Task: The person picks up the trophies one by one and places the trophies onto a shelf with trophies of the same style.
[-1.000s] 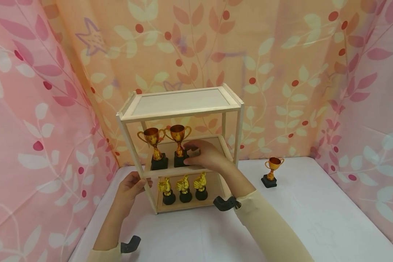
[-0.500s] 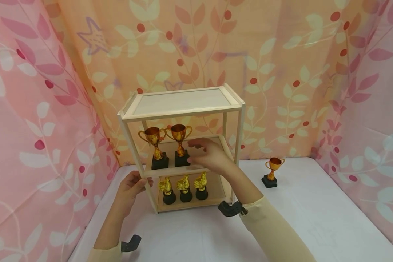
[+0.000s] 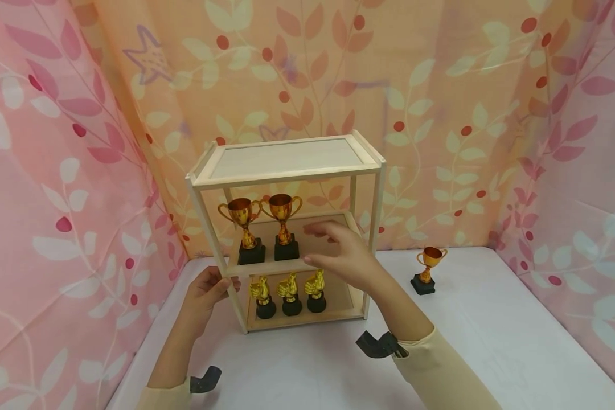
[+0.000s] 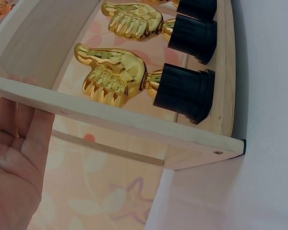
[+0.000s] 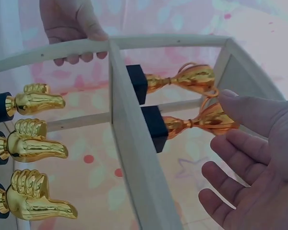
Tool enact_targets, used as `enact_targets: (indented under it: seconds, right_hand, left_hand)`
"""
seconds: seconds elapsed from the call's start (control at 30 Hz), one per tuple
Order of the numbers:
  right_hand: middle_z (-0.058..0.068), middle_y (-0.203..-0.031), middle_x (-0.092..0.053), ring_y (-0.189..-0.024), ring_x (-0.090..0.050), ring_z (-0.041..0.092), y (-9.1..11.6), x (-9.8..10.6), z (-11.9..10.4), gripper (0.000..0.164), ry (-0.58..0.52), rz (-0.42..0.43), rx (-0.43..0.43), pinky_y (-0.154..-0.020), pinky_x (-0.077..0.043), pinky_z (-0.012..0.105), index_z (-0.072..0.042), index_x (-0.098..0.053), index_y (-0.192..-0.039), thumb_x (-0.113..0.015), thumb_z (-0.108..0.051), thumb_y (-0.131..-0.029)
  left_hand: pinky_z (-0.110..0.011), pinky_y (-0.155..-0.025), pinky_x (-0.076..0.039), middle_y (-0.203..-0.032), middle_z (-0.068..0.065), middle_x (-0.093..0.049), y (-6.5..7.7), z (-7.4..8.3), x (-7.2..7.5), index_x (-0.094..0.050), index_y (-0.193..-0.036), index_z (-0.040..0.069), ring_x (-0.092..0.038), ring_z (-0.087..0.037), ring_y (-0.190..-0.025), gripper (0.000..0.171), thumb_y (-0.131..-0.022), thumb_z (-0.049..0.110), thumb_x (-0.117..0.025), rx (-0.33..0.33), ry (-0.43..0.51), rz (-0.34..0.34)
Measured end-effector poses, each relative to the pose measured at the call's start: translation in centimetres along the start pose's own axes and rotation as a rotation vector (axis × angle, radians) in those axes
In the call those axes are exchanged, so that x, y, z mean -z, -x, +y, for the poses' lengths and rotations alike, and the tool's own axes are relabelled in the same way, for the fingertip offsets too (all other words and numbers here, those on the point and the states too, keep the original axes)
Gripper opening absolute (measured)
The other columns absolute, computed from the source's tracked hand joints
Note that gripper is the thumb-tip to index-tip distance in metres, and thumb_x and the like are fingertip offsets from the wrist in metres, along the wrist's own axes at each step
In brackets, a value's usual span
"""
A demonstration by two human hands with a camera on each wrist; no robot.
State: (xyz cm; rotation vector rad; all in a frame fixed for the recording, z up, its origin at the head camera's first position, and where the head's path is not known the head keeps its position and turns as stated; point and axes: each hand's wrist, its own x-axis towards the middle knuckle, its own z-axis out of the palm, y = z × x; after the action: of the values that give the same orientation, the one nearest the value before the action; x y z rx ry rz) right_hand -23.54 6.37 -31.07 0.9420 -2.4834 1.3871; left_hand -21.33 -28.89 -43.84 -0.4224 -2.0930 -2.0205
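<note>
A small pale wooden rack (image 3: 287, 160) stands on the white table. My left hand (image 3: 203, 293) grips its left front post near the middle shelf, thumb in front and fingertips round the back. Two gold trophy cups on black square bases, the left cup (image 3: 246, 228) and the right cup (image 3: 284, 225), stand upright side by side on the middle shelf. Just right of them, my right hand (image 3: 345, 253) holds nothing, thumb and fingers spread apart. Three gold thumbs-up trophies (image 5: 33, 143) on round black bases stand in a row on the bottom shelf.
Another gold trophy cup (image 3: 428, 270) stands on the table (image 3: 471, 330), to the right of the rack. Patterned fabric (image 3: 430, 68) hangs behind and on both sides. A black wrist mount (image 3: 379, 344) sticks out from the right sleeve.
My right hand has drawn away from the right cup on the middle shelf, moving right, and its fingers have straightened. That cup stays standing. The left hand keeps its grip on the post.
</note>
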Motion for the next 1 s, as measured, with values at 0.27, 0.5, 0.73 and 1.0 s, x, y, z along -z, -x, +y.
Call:
enact_targets:
  seconds: [0.27, 0.5, 0.73, 1.0]
  right_hand:
    - [-0.013, -0.137, -0.061, -0.130, -0.053, 0.013, 2.6, 1.1, -0.4, 0.052, -0.026, 0.019, 0.056, -0.110, -0.044, 0.054, -0.028, -0.062, -0.136, -0.083, -0.028, -0.089]
    - [-0.009, -0.139, -0.062, -0.133, -0.052, 0.008, 4.2, 2.0, 0.2, 0.055, -0.018, 0.037, 0.084, -0.110, -0.045, 0.051, -0.035, -0.059, -0.138, -0.082, -0.029, -0.089]
    - [-0.010, -0.137, -0.063, -0.130, -0.054, 0.011, 5.5, 2.4, 0.9, 0.054, -0.003, 0.078, 0.086, -0.107, -0.045, 0.052, -0.033, -0.060, -0.137, -0.083, -0.031, -0.088]
    - [-0.014, -0.136, -0.062, -0.126, -0.055, 0.011, 7.5, 3.0, 1.7, 0.057, 0.027, 0.106, 0.067, -0.106, -0.045, 0.050, -0.025, -0.062, -0.138, -0.085, -0.021, -0.086]
  left_hand:
    - [-0.028, -0.089, -0.060, -0.100, 0.003, -0.074, 0.0, -0.3, 0.0, -0.058, -0.114, 0.012, -0.074, -0.014, -0.097, 0.012, -0.104, 0.006, -0.057, -0.010, 0.013, 0.006]
    - [-0.026, -0.090, -0.059, -0.103, 0.003, -0.072, 0.0, 0.0, 0.0, -0.057, -0.117, 0.010, -0.074, -0.013, -0.098, 0.013, -0.104, 0.008, -0.058, -0.001, 0.003, 0.002]
    - [-0.027, -0.089, -0.060, -0.100, 0.003, -0.072, -0.1, 0.2, -0.1, -0.057, -0.114, 0.010, -0.074, -0.012, -0.095, 0.011, -0.104, 0.006, -0.058, -0.006, 0.013, 0.015]
    - [-0.029, -0.089, -0.060, -0.100, 0.002, -0.073, -0.1, 0.0, -0.1, -0.058, -0.113, 0.011, -0.074, -0.013, -0.096, 0.011, -0.103, 0.005, -0.059, -0.008, 0.035, 0.011]
